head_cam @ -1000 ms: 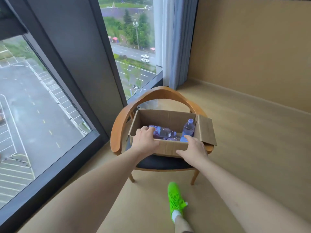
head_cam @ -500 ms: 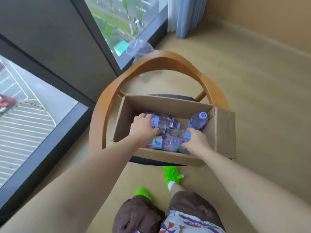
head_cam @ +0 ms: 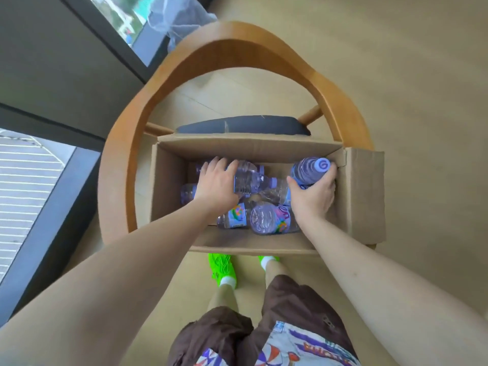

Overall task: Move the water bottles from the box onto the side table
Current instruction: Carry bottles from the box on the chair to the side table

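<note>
An open cardboard box (head_cam: 169, 186) rests on a wooden chair, and several clear water bottles with purple caps lie in it. My left hand (head_cam: 217, 183) is inside the box, its fingers wrapped over a lying bottle (head_cam: 247, 178). My right hand (head_cam: 314, 196) grips an upright bottle (head_cam: 307, 171) in the box's far right corner, its purple cap pointing up at me. Two more bottles with colourful labels (head_cam: 269, 219) lie near the front wall. No side table is in view.
The chair's curved wooden backrest (head_cam: 237, 40) arcs around the box, with a dark seat cushion (head_cam: 243, 125) behind it. A floor-length window (head_cam: 31, 180) runs along the left. A clear plastic bag (head_cam: 177, 17) lies by the window. My green shoes (head_cam: 221, 268) stand just below the box.
I have stepped up to the chair and now look straight down into the box. Both hands went from its front rim down inside, the right one closing round the upright bottle.
</note>
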A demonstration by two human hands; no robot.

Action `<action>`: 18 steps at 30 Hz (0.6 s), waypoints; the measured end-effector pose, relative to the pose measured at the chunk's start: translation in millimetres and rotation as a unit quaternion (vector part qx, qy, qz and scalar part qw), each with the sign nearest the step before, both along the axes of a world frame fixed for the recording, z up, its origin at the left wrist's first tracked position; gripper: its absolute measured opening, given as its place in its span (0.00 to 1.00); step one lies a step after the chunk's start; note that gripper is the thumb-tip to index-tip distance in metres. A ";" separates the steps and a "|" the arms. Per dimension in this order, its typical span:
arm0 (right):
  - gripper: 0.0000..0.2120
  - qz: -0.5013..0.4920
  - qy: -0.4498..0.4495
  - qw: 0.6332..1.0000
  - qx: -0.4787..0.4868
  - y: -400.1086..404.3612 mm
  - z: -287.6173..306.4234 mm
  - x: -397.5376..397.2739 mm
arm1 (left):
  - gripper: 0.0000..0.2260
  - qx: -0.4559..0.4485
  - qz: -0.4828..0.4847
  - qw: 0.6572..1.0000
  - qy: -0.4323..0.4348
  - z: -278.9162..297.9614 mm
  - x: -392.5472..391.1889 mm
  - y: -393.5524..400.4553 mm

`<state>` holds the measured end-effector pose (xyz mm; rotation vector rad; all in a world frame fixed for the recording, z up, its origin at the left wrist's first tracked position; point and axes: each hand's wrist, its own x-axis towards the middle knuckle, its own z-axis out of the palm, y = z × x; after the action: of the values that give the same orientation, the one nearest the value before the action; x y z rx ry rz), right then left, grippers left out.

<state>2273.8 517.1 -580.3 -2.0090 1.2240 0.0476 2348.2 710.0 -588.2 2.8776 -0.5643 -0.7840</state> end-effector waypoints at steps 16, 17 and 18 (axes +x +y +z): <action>0.39 0.085 0.008 0.996 -0.030 -25.5 -44.2 22.1 | 0.32 0.128 -0.011 0.990 0.062 -38.0 10.1 -27.8; 0.38 0.089 0.008 0.995 -0.033 -26.6 -44.3 20.8 | 0.31 0.129 -0.004 0.989 0.068 -37.5 10.4 -28.1; 0.36 0.088 0.006 0.995 -0.037 -27.8 -43.8 19.9 | 0.32 0.128 0.004 0.989 0.078 -36.7 10.4 -28.4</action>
<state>2293.7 489.3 -624.0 -2.1807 1.0668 0.1016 2358.6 681.6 -624.9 3.0022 -0.4645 -1.1472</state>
